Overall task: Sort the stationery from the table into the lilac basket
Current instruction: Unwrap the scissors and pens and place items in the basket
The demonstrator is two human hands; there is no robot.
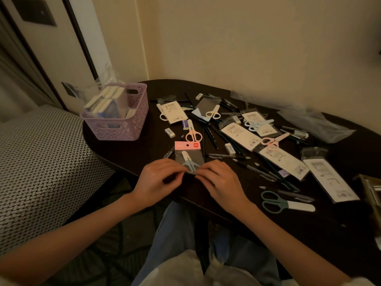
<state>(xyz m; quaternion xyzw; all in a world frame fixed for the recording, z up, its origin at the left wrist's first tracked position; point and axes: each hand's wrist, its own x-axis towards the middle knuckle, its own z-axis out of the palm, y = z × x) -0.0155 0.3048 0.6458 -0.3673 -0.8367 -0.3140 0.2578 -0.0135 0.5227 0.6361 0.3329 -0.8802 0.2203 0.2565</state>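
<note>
Grip: left hand (158,180) and right hand (218,180) meet at the near end of a packet of scissors (188,155); the fingers of both are curled in and pinch its lower edge.
Held thing: a clear sleeve with a pink header card, holding small blue-handled scissors; the handles lie right at the fingertips and the capped blade points away.
Long axis: runs straight out from the grip toward the far side of the surface (127,149), header end farthest from the hands. Whether the packet lies on the surface or is raised just off it cannot be told.
Basket: the lilac basket (121,120) stands beyond the grip and off to its left, well apart, already holding boxed items.
Nearer hand: the left, judged by side; a lift and a sweep leftward and away would carry the packet there.
Other stationery: loose pink scissors (193,134) just beyond the packet; green scissors (285,202) to the right of the grip; pens, erasers and more packets farther right.
</note>
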